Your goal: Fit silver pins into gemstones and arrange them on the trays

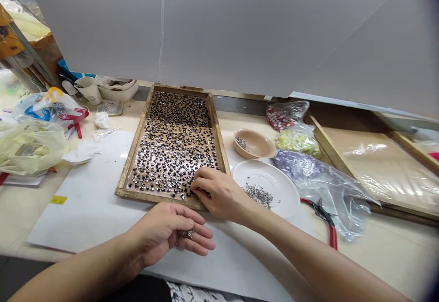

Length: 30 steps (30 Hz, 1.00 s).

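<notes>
— Hands: apart. Left hand (168,231) palm up, fingers stretched out and relaxed, a small heap of metal pins (186,234) lying on them by the thumb. Right hand (222,196) palm down, fingers bent, thumb and index close together. Tips partly hidden; cannot tell whether anything is pinched.

— Position of the tray?

— Wooden-framed tray (136,146) lies ahead and slightly left, flat on a white sheet (85,206) over the worktop (373,242). Long axis runs away from the hands, far end leaning a little right. Dark pieces (171,149) scattered across its floor.

— Nearer hand?

— Right. It reaches in at the near right corner, fingertips down among the dark pieces. Left is outside, just beside the near short side; contact with the frame not clear.

— Relation to log?

— Pins sit just nearer than the right fingertips, with the near rail (154,198) between. Judged a short crossing over that rail. White plate (288,188) with more pins: right of the tray, beyond the right wrist.
</notes>
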### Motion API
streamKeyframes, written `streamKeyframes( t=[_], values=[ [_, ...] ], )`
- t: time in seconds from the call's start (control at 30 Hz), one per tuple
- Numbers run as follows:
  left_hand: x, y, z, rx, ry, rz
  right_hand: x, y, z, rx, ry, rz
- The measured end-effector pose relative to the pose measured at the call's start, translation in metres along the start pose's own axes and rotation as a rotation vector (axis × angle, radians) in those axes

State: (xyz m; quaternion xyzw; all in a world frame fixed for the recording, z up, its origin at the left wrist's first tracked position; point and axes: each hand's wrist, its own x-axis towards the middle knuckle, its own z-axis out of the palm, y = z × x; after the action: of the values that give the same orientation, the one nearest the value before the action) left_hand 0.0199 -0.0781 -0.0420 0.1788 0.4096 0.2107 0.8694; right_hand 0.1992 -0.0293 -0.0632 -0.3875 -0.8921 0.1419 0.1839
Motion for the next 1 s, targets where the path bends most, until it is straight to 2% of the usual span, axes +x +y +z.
streamKeyframes(
  t=[0.37, 0.73, 0.9, 1.0],
  values=[
    [0.002, -0.002, -0.002, 0.002, -0.016, 0.011, 0.001, 0.001, 0.004, -0.037, 0.003, -0.031],
    [0.001, 0.0, 0.0, -0.028, 0.002, 0.043, -0.005, 0.001, -0.002, -0.003, 0.021, -0.017],
    [0.001, 0.001, 0.0, -0.073, 0.0, 0.047, -0.009, 0.003, -0.006, -0.012, 0.048, -0.042],
    [0.001, 0.002, 0.0, -0.1, 0.009, 0.044, -0.013, -0.004, -0.013, 0.019, 0.122, -0.01]
  ],
)
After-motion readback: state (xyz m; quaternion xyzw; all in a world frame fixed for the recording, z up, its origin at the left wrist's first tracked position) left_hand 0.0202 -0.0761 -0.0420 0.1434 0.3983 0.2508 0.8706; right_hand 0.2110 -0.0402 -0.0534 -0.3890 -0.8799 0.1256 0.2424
